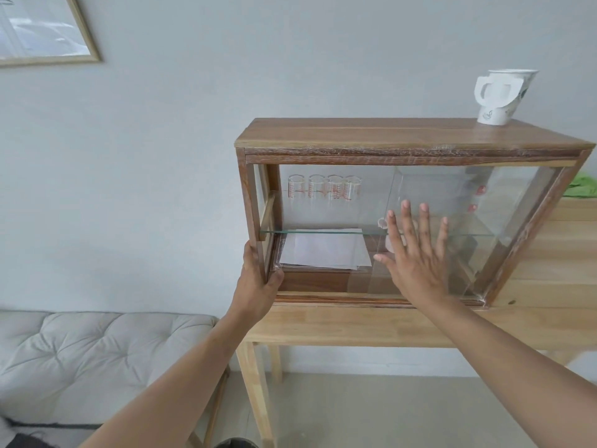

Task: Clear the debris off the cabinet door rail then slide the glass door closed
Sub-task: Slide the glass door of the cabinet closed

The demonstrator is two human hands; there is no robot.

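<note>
Glass door [429, 231] readied for sliding shut.
Cabinet [387, 140] is braced at its left post by the clamped left hand [258, 279]; right hand [416, 253] is pressed flat, fingers spread, for friction.

Brown wooden cabinet [355, 137], white paper cup [499, 98], red-marked glasses [323, 192]

Only one view on my feed: head-worn wide-angle, looking forward and slightly down. Cabinet [403, 215] sits right of centre, at arm's reach. Wall fills background behind cabinet; cushioned bench [97, 357] lower left of cabinet. No second view to overlap.
</note>
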